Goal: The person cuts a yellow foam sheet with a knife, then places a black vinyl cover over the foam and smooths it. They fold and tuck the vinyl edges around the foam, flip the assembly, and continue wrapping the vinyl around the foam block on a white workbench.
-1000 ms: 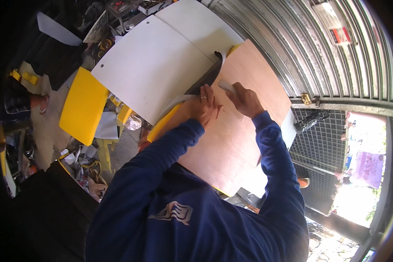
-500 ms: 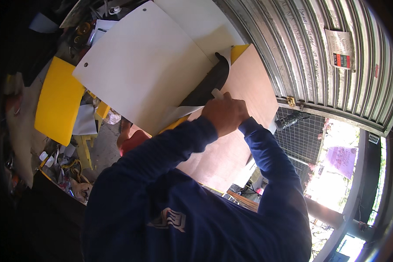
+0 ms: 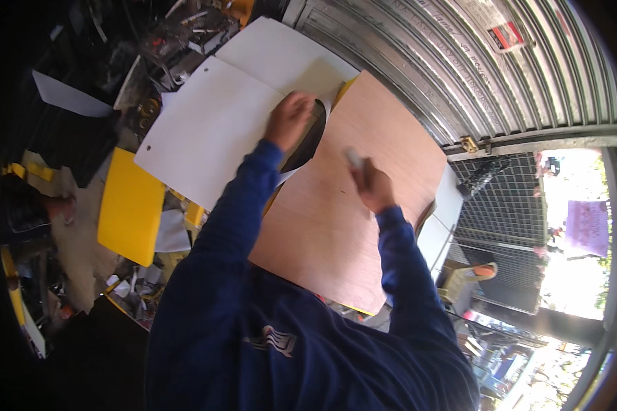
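My right hand (image 3: 373, 186) is closed around a short whitish tool (image 3: 353, 157) whose end points up and away; its kind is blurred. It is over a large pale-brown wooden board (image 3: 322, 233). To its left, my left hand (image 3: 289, 122) is over a white panel (image 3: 212, 123), beside the curled edge of a flexible sheet with a black face (image 3: 307, 147). Its fingers look bent but are smeared, and I cannot tell whether they grip that edge. The curled sheet lies between the white panel and the board.
A yellow panel (image 3: 130, 209) stands left of the white panel, above scattered scraps (image 3: 140, 284). A corrugated metal shutter (image 3: 418, 61) rises behind the board. On the right are a wire mesh screen (image 3: 504, 212) and a beige stool-like thing (image 3: 463, 277). A person's foot (image 3: 65, 209) shows at far left.
My hands were together at the curled sheet, around a whitish thing. Now they are apart: the left over the white panel, the right over the board with the tool. The view has shifted.
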`<action>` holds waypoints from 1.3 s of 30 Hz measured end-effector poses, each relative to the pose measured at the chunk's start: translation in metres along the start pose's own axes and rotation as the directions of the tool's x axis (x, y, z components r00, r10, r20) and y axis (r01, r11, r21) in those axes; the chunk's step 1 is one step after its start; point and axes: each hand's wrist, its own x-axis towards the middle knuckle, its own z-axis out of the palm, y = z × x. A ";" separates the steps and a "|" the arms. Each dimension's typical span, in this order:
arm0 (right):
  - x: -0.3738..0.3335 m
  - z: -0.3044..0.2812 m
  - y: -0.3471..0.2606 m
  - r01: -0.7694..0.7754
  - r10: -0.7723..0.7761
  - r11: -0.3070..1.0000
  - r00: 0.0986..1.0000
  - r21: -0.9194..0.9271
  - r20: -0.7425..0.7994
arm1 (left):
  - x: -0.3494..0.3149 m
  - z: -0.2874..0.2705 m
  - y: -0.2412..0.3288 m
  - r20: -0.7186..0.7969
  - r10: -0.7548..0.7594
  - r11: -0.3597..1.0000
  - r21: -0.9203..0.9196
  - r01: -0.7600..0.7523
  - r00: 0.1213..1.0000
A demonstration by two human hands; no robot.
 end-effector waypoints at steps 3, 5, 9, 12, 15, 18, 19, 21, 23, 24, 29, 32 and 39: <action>-0.081 -0.033 0.079 -0.162 0.152 0.987 0.889 0.014 -0.432 | -0.048 -0.064 -0.042 0.004 -0.300 0.805 0.538 0.251 0.954; -0.135 -0.033 0.128 -0.625 0.596 0.775 0.674 0.094 -0.436 | -0.076 -0.079 -0.070 0.161 -0.319 0.631 0.771 0.082 0.934; -0.185 0.003 0.186 -0.599 0.570 0.789 0.630 0.138 -0.527 | -0.096 -0.053 -0.063 0.013 -0.703 0.681 0.300 0.668 0.711; -0.192 0.016 0.206 -0.530 0.632 0.774 0.633 0.346 -0.447 | -0.112 -0.021 -0.018 -0.145 -0.694 0.655 0.279 0.702 0.706; -0.196 0.020 0.208 -0.470 0.626 0.779 0.628 0.415 -0.462 | -0.125 -0.003 0.038 -0.255 -0.600 0.634 0.427 0.645 0.758; -0.192 0.034 0.186 -0.309 0.624 0.733 0.662 0.607 -0.416 | -0.121 -0.001 0.129 -0.222 -0.754 0.615 0.093 0.783 0.619; -0.188 0.044 0.173 -0.194 0.632 0.631 0.689 0.751 -0.354 | -0.122 0.000 0.173 -0.266 -0.718 0.589 0.260 0.765 0.643; -0.163 0.069 0.142 0.042 0.605 0.581 0.645 0.813 -0.466 | -0.118 0.014 0.268 -0.233 -0.599 0.659 0.402 0.636 0.766; -0.135 0.092 0.123 -0.078 0.483 0.656 0.808 0.751 -0.338 | -0.125 0.035 0.371 -0.131 -0.501 0.686 0.543 0.484 0.856; -0.127 0.101 0.124 -0.218 0.426 0.669 0.896 0.711 -0.127 | -0.113 0.046 0.415 -0.059 -0.205 0.549 0.820 0.165 0.977; -0.186 0.096 0.277 -0.074 0.862 0.262 0.467 0.962 -0.199 | -0.060 -0.017 0.607 0.078 0.214 0.582 0.790 -0.191 0.974; -0.308 0.062 0.371 -0.356 0.862 0.507 0.226 0.785 -0.455 | -0.092 -0.156 0.548 -0.138 0.238 0.569 0.822 -0.023 0.962; -0.488 0.043 0.305 -0.638 0.852 0.509 0.279 0.578 -0.443 | -0.258 -0.237 0.117 0.024 -0.301 0.753 0.620 0.222 0.953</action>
